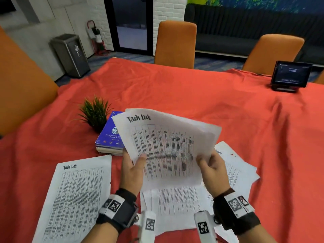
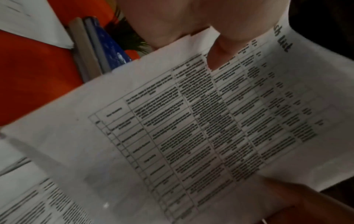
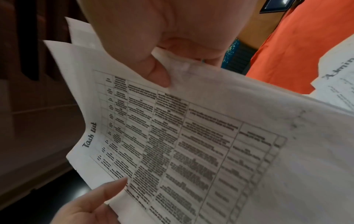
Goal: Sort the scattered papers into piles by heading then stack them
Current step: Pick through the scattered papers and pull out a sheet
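Note:
I hold a small sheaf of papers (image 1: 166,146) up over the table, its top sheet headed "Task List" above a printed table. My left hand (image 1: 134,165) pinches its left edge, thumb on the front. My right hand (image 1: 209,163) pinches the right edge the same way. The left wrist view shows the sheaf (image 2: 191,128) under my left hand (image 2: 214,50); the right wrist view shows the sheaf (image 3: 191,144) under my right hand (image 3: 159,66). Another "Task List" sheet (image 1: 73,197) lies flat at front left. More sheets (image 1: 177,202) lie beneath my hands. An "Admin" pile (image 1: 236,165) lies at right.
A red cloth (image 1: 192,95) covers the table. A small potted plant (image 1: 95,113) and a stack of books with a blue cover (image 1: 110,137) stand left of the sheaf. A tablet on a stand (image 1: 290,75) is at far right. Orange chairs (image 1: 175,44) line the far side.

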`<state>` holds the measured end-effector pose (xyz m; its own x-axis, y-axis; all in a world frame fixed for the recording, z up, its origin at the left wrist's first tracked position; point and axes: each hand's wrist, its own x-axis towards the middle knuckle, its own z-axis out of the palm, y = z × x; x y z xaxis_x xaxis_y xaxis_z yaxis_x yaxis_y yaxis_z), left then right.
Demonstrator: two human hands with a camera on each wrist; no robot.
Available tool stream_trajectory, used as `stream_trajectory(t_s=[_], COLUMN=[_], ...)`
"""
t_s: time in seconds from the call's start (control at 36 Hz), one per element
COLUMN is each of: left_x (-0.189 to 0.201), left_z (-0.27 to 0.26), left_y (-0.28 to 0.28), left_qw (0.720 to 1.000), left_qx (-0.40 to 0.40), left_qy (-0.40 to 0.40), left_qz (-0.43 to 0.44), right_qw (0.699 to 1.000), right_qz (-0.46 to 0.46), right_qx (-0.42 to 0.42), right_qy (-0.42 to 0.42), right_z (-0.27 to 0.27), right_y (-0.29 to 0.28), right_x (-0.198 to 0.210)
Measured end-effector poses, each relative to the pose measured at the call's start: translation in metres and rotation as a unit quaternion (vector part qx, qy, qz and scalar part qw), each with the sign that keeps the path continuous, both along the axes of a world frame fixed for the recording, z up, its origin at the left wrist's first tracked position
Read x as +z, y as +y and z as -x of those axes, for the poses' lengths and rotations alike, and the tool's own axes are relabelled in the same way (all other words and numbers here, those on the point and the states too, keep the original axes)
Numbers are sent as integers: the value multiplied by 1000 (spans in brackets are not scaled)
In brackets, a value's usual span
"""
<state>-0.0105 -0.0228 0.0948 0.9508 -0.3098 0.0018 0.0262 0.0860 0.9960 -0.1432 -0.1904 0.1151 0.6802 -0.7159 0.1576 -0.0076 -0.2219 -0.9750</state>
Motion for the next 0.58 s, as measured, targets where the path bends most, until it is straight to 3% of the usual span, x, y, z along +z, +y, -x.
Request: stream_trajectory(t_s=[0.14, 0.31, 0.58], left_x=[9, 10, -11], left_z=[6, 7, 3], left_y=[-4, -9, -23], left_qw=[999, 997, 998], left_qx=[2, -3, -55], left_qy=[-24, -59, -16], left_qz=[46, 43, -2], right_qw=[999, 999, 994], right_qz=[-18, -11, -106], right_qx=[28, 1, -14], right_qy=[-33, -46, -6], right_z=[0, 1, -7], right_y=[3, 3, -5], right_x=[1, 1, -23])
